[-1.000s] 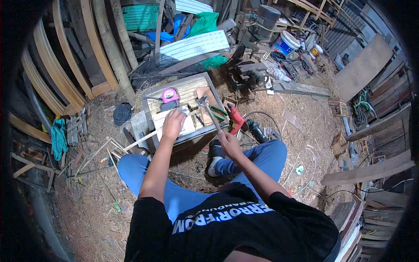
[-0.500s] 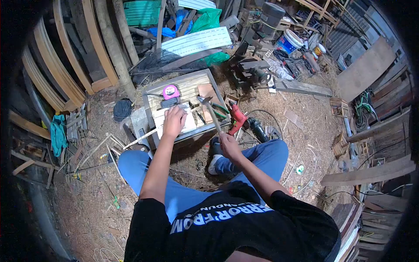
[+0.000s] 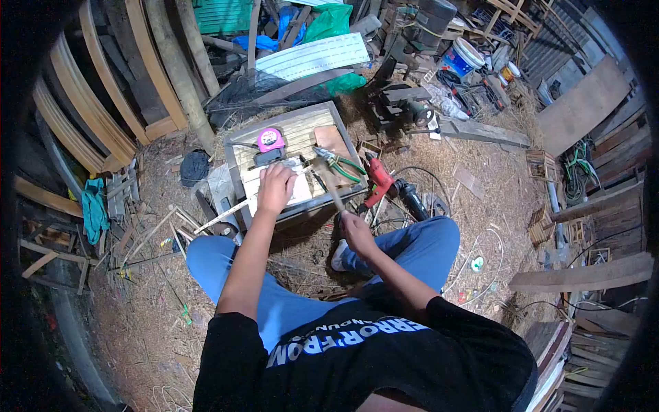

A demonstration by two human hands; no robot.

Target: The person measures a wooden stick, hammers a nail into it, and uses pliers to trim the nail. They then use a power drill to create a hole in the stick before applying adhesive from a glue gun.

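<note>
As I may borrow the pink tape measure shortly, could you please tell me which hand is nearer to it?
Left: the left hand is just below the pink tape measure in the picture; the right hand is farther, below and right.

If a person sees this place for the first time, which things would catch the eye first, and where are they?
Probably the bright pink tape measure, which sits on top of the wooden box, just beyond the left hand. Next may come the red drill, beside the right side of the box. The eye might then go to the hammer, blurred, in the right hand.
</note>
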